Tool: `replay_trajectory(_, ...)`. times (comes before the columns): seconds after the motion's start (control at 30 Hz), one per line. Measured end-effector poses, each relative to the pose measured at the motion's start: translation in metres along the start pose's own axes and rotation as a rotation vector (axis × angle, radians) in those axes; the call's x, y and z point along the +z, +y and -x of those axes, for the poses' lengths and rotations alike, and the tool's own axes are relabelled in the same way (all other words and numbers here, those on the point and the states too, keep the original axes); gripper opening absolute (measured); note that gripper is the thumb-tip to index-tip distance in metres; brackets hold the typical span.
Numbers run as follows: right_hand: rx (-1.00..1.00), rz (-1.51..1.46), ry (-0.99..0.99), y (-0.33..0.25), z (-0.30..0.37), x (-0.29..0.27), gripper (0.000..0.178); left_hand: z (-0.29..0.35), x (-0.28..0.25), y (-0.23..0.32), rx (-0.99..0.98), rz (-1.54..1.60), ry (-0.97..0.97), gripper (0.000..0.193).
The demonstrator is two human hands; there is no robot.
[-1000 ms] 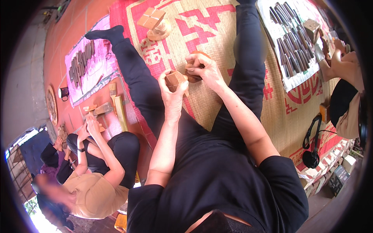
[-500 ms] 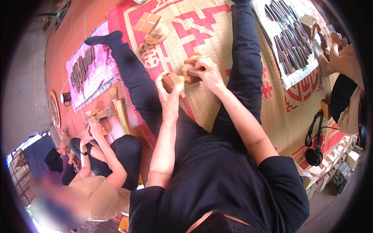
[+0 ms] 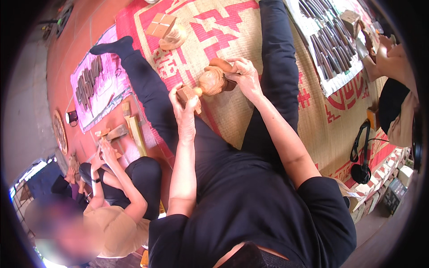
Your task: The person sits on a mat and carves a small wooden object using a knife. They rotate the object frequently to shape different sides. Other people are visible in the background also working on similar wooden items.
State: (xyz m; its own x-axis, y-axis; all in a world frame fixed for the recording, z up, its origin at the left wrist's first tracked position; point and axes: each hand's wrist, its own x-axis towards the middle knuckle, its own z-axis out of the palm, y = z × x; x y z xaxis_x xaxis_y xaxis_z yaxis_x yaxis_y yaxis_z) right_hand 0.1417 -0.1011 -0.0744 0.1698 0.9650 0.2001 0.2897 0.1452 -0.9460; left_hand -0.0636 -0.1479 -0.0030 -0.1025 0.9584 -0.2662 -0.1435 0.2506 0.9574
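Between my hands, above the mat, is light-brown carved woodwork. My left hand grips a squared wooden block at its left end, the thumb along the near side. A small yellowish knob lies between this block and a rounded wooden carving with visible grain. My right hand is closed on the right side of the rounded carving, beside a flat disc-like wooden part and a dark brown part. Whether the block and the rounded carving are one piece, I cannot tell.
On the red-patterned straw mat stands another block-and-round wooden piece. Several chisel-like tools lie on white cloth at right, others on pink cloth at left. A co-worker sits at left; another person's arm shows at right.
The rounded carving has turned and shows more of its grained side. My hands have moved a little apart, the right one away from the block. The whole view has shifted slightly.
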Motion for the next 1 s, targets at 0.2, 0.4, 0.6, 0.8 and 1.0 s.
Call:
replay_trajectory(0.2, -0.285, 0.084, -0.05, -0.034, 0.008, 0.03, 0.024, -0.002, 0.003, -0.001, -0.018, -0.015, 0.018, 0.065)
replay_trajectory(0.4, -0.01, 0.058, 0.07, 0.003, -0.002, 0.006, 0.026, -0.005, 0.004, -0.001, -0.011, 0.012, 0.035, 0.062)
replay_trajectory(0.6, -0.345, 0.044, -0.059, -0.032, 0.002, 0.034, 0.028, -0.01, 0.002, 0.001, -0.053, 0.011, 0.044, 0.061)
replay_trajectory(0.8, -0.072, 0.061, 0.14, 0.012, -0.009, 0.019, 0.022, -0.009, 0.003, 0.0, -0.014, -0.026, 0.046, 0.052)
replay_trajectory(1.0, -0.216, -0.116, 0.019, -0.025, 0.001, 0.047, 0.027, -0.008, 0.01, 0.003, -0.027, -0.053, 0.089, 0.052)
